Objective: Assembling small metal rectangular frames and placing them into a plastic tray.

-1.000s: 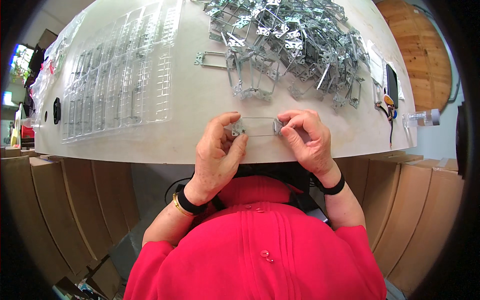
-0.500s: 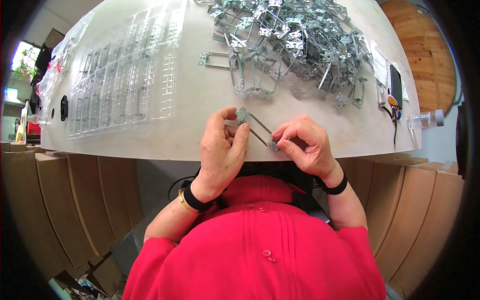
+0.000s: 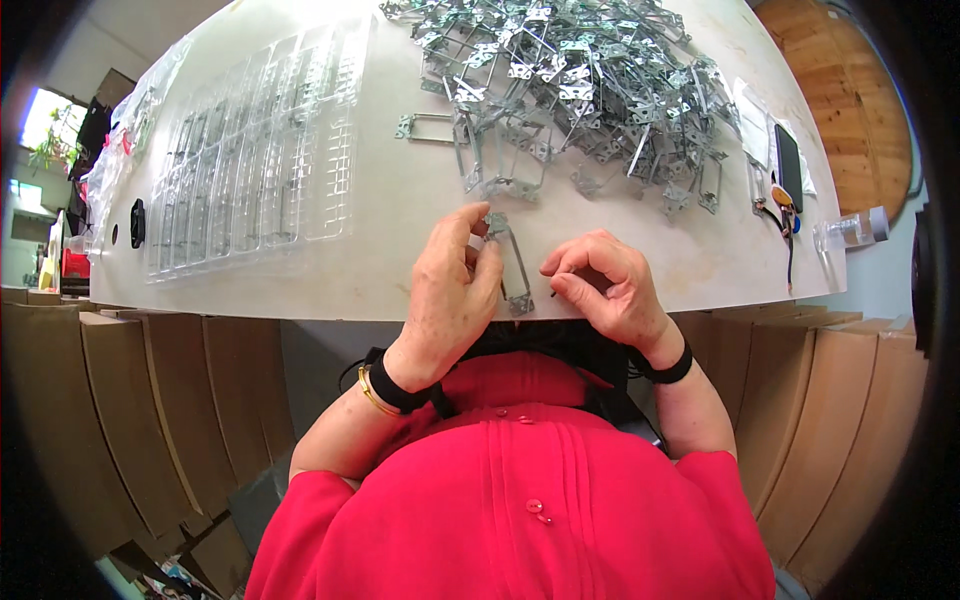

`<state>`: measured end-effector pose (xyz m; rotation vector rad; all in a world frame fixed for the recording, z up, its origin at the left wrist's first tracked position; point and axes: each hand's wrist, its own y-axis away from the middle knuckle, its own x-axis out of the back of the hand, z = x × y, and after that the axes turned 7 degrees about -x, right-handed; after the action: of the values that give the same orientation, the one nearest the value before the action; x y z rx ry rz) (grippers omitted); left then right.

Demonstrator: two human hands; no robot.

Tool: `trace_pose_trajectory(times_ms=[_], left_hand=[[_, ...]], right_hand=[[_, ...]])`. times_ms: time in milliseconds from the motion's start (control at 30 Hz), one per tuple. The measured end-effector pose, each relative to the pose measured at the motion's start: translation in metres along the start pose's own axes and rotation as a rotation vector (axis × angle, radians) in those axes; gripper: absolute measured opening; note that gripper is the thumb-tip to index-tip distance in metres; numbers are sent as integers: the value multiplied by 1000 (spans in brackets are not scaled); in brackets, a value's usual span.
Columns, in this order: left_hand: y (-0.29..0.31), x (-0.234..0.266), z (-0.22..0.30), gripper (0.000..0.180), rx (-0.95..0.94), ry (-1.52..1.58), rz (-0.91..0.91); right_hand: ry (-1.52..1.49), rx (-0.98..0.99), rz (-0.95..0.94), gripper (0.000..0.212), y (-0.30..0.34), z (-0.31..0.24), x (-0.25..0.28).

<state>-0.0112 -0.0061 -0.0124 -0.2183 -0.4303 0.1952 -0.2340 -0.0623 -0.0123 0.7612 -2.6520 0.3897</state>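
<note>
A metal bracket (image 3: 520, 303), a narrow frame of two thin bars with a small plate at each end, stands slanted over the table's near edge. My left hand (image 3: 450, 280) pinches its far end between thumb and fingers. Just right of the bracket and apart from it is my right hand (image 3: 612, 290), its thumb and fingertips pressed together. A small dark tip shows below that pinch, too small to name. Beyond both hands lies a big heap of similar metal brackets (image 3: 600, 90), and one bracket (image 3: 425, 127) lies at its left side.
Clear plastic blister trays (image 3: 340, 180) lie on the left of the white table (image 3: 400, 270), beside a small black object (image 3: 138, 222). At the right are a phone (image 3: 789, 165), a tool with an orange part (image 3: 781, 195) and a clear bottle (image 3: 855, 232). Cardboard boxes (image 3: 140, 400) flank me below.
The bracket's near end has swung left and toward me, away from my right hand. My right hand has come off the bracket with a small dark thing at its fingertips.
</note>
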Motion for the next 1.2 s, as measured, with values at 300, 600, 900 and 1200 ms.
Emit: trace_pose_trajectory(times_ms=[300, 600, 900, 1200], left_hand=[[-8, 14, 0, 38, 80, 16, -11], [-5, 14, -2, 29, -102, -195, -11], [5, 7, 2, 49, -279, -393, -33], [12, 7, 10, 68, -343, -463, -117]], right_hand=[[-69, -81, 9, 11, 2, -2, -1], [-105, -101, 31, 10, 3, 2, -4], [-86, -66, 53, 9, 2, 5, -5], [-78, -65, 91, 14, 1, 5, -6]])
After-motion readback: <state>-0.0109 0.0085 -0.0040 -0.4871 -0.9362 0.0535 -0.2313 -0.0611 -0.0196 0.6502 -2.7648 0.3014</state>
